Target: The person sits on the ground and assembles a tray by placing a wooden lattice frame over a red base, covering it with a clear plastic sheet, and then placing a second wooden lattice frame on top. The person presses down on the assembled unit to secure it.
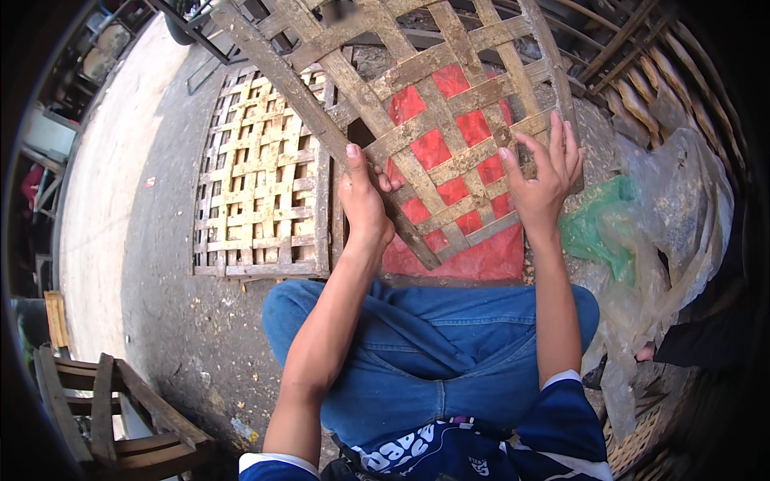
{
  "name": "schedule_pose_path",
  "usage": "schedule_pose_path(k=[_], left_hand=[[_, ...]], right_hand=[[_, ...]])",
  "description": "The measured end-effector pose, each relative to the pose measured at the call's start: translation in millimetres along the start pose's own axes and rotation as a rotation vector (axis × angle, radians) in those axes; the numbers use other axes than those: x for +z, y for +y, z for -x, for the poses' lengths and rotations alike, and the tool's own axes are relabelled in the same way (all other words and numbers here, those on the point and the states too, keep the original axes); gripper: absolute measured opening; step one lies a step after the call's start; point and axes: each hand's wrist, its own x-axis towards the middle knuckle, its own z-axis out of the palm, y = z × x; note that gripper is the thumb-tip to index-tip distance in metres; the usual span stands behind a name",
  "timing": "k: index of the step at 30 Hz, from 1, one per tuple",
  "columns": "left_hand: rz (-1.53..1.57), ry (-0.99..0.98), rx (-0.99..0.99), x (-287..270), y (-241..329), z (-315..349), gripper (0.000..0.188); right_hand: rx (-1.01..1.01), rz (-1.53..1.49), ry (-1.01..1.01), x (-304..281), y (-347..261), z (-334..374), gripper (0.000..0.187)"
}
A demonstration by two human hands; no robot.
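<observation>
A large panel of woven wooden slats (361,92) in a wooden frame tilts up in front of me, its upper end cut off by the picture's edge. My left hand (366,199) is closed round the frame's left bar, thumb on top. At the panel's right side, my right hand (545,172) has its fingers stretched and apart, with the thumb close against the slats. Whether its fingertips press on the frame I cannot tell. Red sheeting (481,256) lies on the ground under the panel's lower end and shows through the gaps.
Another woven slat panel (257,172) lies on the ground to the left, close to my left hand. Clear plastic sheeting (682,192) and green plastic (601,228) are heaped at the right. A slatted wooden piece (104,425) stands at the lower left. Wooden strips (682,72) line the upper right.
</observation>
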Motion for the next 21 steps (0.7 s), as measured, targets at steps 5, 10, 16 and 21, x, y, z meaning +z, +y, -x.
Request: schedule_pose_path(k=[5, 10, 16, 21], left_hand=[[-0.040, -0.043, 0.001, -2.4, -6.4, 0.0, 0.056], [-0.090, -0.058, 0.029, -6.2, -2.6, 4.7, 0.057], [-0.066, -0.031, 0.048, -13.2, -2.7, 0.8, 0.058], [-0.021, -0.007, -0.002, -9.5, -4.4, -1.1, 0.060]], right_hand=[[0.033, 0.034, 0.008, 6.4, 0.9, 0.5, 0.019], [0.059, 0.142, 0.089, -14.4, 42.2, -10.3, 0.015], [0.796, -0.184, 0.507, -50.8, 142.9, 6.0, 0.038], [0.551, -0.142, 0.296, -58.9, 95.4, -10.7, 0.039]])
